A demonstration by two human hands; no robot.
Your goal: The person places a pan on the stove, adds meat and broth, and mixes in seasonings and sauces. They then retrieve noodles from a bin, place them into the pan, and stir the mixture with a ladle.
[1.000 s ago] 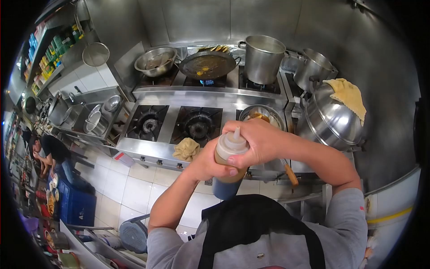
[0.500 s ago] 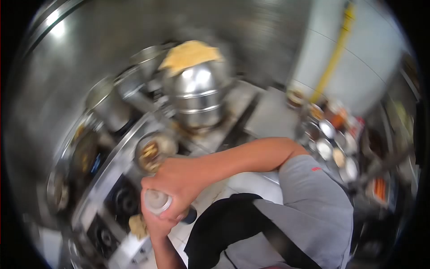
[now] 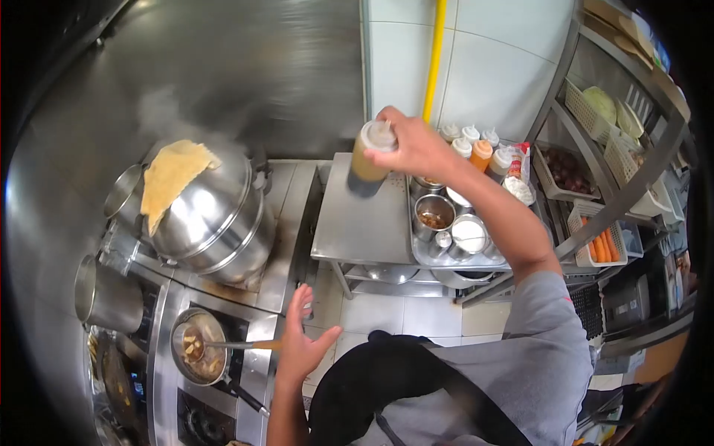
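My right hand (image 3: pixel 413 145) grips a clear squeeze bottle (image 3: pixel 363 165) by its upper part, with dark liquid at the bottom and a yellowish layer above. The bottle is over the steel side table (image 3: pixel 353 227); whether its base touches the top I cannot tell. My left hand (image 3: pixel 301 346) is raised with fingers apart and holds nothing. Just left of it, a frying pan (image 3: pixel 216 321) sits on the stove with brown pieces of food (image 3: pixel 193 347) in it. A ladle-like utensil with a wooden handle (image 3: pixel 264 345) rests across the pan.
A large steaming steel pot (image 3: pixel 242 238) with a yellow cloth (image 3: pixel 175 175) on top stands behind the pan. A tray (image 3: pixel 439 260) on the side table bears seasoning containers and several squeeze bottles (image 3: pixel 481 154). To the right, a metal rack (image 3: pixel 632 197) holds vegetable baskets. Another pot (image 3: pixel 111 301) stands at left.
My right hand has carried the squeeze bottle from near the stove to over the side table. My left hand, earlier close against the bottle, is now apart and open. The view has turned right.
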